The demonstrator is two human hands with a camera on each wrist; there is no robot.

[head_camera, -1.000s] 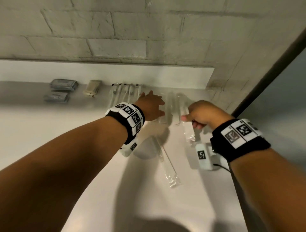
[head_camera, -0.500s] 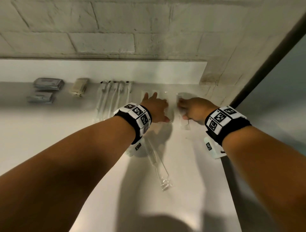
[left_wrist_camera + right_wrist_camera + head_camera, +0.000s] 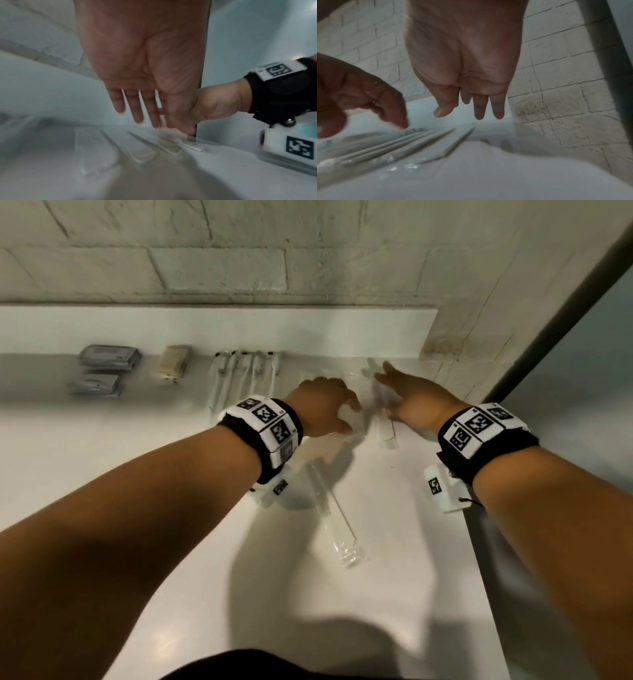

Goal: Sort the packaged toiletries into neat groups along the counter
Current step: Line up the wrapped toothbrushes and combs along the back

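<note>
both hands are out over the far right end of the white counter [image 3: 394,559], working a row of slim clear-wrapped packets [image 3: 356,422] that lie side by side near the back wall. the left hand [image 3: 323,409] hovers over the row with fingers relaxed and slightly bent, holding nothing that i can see. the right hand [image 3: 416,402] is stretched flat, fingers straight and reaching toward the packet [image 3: 371,368] nearest the corner, also gripping nothing; whether its fingertips actually touch the wrap i cannot tell, the view is blurred

further left the sorting looks largely done: two grey sachet stacks [image 3: 109,358], a beige packet [image 3: 174,361], then a row of wrapped toothbrushes [image 3: 246,371] lined up against the wall. one long clear packet [image 3: 337,523] lies apart, slanted across the counter nearer the person, under the left wrist, and i'd guess it still needs bringing into line

from the right wrist view [image 3: 426,140] these packets look thin and flat with shiny film. i'd judge them very light, and slippery on this smooth top, so a flat push with the fingers would slide them easily but could also skew the neighbours. the wrap is soft and crinkly while the stick inside seems stiff, so pinching the middle of the stiff part would give better control than grabbing the loose sealed end
</note>
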